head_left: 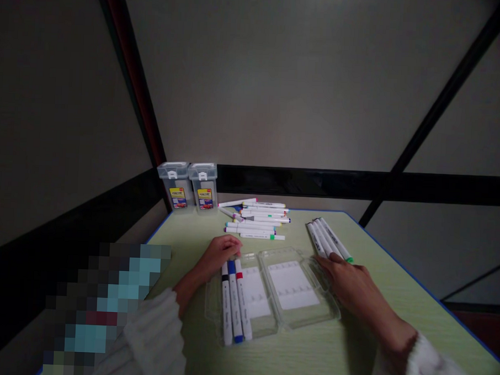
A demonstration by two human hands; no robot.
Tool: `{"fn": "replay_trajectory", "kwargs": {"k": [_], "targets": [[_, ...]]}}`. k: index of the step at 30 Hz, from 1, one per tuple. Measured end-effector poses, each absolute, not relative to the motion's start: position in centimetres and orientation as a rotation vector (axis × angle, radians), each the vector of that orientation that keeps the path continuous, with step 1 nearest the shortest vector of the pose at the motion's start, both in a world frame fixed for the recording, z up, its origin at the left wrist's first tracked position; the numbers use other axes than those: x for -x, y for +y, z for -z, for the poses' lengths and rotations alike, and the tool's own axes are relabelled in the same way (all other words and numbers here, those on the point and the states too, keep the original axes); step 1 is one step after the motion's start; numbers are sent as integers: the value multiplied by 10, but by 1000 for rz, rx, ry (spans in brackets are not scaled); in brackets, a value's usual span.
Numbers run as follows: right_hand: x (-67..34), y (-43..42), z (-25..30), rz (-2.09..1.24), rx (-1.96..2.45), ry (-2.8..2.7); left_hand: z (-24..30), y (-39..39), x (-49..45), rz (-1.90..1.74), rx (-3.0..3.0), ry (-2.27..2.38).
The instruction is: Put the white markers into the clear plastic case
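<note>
An open clear plastic case [283, 321] lies flat before me, its two halves side by side. Its left half holds three white markers [235, 306] with black, blue and red bands. My left hand [219, 256] is closed at the far ends of these markers, fingers curled; whether they grip anything is hidden. On the right, several white markers [323, 235] lie together, one with a green end. My right hand [349, 280] reaches over the near ends of this group, beside the case's right edge, with its fingers pressed together on a marker.
Several loose white markers [259, 218] with coloured bands lie in a pile at the back of the table [388, 332]. Two lidded clear containers [178, 192] with yellow labels stand at the back left. A wall with dark beams rises behind.
</note>
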State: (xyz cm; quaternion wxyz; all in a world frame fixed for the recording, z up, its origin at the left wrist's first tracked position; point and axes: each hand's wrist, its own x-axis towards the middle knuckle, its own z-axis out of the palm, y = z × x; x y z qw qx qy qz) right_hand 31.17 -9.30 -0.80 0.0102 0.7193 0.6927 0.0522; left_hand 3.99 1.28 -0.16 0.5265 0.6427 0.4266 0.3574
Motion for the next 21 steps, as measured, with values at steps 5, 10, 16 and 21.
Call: {"fn": "replay_trajectory", "kwargs": {"k": [5,10,16,21], "targets": [[-315,-95,9,-177,-2225,2169,0,16,-40,-886,-1509,1043],[-322,-98,10,-314,-2261,2194,3,21,-38,-954,-1485,1041],[-296,-101,-5,-432,-2227,2542,8,27,-38,-1070,-1532,1020],[-251,-115,-16,-282,-1948,2932,7,32,-37,-1072,-1593,973]]}}
